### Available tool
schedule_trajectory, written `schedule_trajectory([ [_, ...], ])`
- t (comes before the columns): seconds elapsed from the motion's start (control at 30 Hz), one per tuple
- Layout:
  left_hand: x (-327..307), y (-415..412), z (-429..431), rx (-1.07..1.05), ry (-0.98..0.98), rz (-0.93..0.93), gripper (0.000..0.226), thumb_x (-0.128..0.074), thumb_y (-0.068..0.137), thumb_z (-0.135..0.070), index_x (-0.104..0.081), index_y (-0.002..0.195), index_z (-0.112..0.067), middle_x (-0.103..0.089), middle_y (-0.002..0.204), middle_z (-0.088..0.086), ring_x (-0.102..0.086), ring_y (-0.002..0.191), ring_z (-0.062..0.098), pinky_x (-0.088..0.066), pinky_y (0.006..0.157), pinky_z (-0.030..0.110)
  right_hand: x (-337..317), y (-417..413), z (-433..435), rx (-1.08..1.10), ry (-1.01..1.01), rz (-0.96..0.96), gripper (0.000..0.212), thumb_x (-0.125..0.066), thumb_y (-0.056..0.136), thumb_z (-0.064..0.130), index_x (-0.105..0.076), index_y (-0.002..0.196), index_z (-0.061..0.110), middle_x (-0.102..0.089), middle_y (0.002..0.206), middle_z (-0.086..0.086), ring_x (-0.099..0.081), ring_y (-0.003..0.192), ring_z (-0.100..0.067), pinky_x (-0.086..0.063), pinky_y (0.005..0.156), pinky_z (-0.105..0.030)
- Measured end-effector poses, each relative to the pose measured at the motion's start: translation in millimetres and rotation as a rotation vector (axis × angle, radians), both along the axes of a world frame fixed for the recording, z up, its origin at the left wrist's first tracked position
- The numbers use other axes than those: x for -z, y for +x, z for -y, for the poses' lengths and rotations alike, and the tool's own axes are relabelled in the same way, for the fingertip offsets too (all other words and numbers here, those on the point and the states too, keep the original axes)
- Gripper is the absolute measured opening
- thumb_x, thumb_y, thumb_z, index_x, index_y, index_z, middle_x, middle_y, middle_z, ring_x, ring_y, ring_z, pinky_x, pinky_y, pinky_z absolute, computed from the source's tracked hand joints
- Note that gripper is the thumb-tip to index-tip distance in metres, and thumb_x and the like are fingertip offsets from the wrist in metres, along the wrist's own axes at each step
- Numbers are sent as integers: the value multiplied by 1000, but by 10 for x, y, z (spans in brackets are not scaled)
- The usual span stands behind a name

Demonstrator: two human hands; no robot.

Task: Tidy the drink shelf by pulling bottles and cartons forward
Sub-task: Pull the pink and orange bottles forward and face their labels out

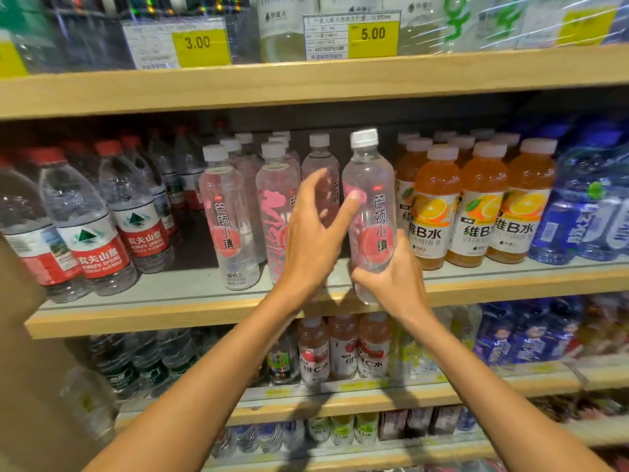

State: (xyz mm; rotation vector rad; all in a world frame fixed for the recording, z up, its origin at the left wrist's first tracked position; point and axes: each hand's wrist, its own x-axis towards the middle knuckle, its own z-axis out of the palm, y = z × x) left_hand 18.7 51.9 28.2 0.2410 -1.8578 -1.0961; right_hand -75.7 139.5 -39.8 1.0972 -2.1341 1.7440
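A clear peach-water bottle (371, 185) with a white cap and pink label is lifted slightly above the front edge of the middle shelf (190, 311). My right hand (394, 274) grips its lower part from below. My left hand (316, 233) is spread next to it, fingers relaxed, with the thumb tip touching the bottle's left side. Behind my left hand stands another bottle of the same kind (320, 172), farther back. Two more peach-water bottles (228, 216) (275, 206) stand at the front, left of my hands.
Red-labelled water bottles (98, 229) fill the left of the middle shelf, orange vitamin drinks (476, 206) and blue wrapped packs (592, 206) the right. The shelf above carries price tags (372, 34). Lower shelves hold more bottles (343, 349).
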Motion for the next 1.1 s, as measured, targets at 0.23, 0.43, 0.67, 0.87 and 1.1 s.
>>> schedule_trajectory([
  [0.23, -36, 168, -123, 10, 159, -174, 36, -77, 79, -31, -50, 104, -37, -58, 99, -20, -56, 92, -15, -43, 79, 5, 93, 623, 20, -181, -12, 56, 52, -75, 53, 16, -43, 91, 29, -62, 75, 11, -61, 65, 1, -39, 51, -6],
  [0.43, -159, 345, 92, 93, 317, -210, 31, -74, 65, -32, -64, 91, -17, -68, 85, -3, -64, 82, 15, -54, 79, 37, 34, 691, 63, -583, -37, 265, 59, -79, 62, 33, -50, 114, 31, -68, 103, 18, -65, 94, 0, -48, 75, -11],
  [0.67, -317, 444, 392, 1191, 811, -88, 42, -81, 62, -29, -61, 94, -8, -63, 79, 9, -63, 65, 22, -55, 64, 30, -57, 734, 63, -1298, 95, 682, 73, -80, 68, 46, -52, 123, 8, -65, 113, -16, -63, 104, -34, -50, 92, -47],
  [0.87, -280, 473, 406, 1224, 812, -31, 49, -85, 60, -32, -65, 96, -5, -66, 86, 11, -65, 73, 25, -56, 68, 33, -72, 913, 114, -1097, 39, 591, 61, -85, 59, 40, -62, 105, 6, -68, 92, -15, -68, 81, -29, -55, 76, -40],
  [1.1, -205, 584, 269, 399, 354, 56, 66, -68, 70, -50, -59, 123, -12, -66, 120, 13, -63, 111, 28, -48, 100, 49, -54, 881, 28, -610, -22, 352, 59, -81, 57, 33, -58, 108, 13, -72, 93, -1, -70, 86, -12, -53, 72, -21],
])
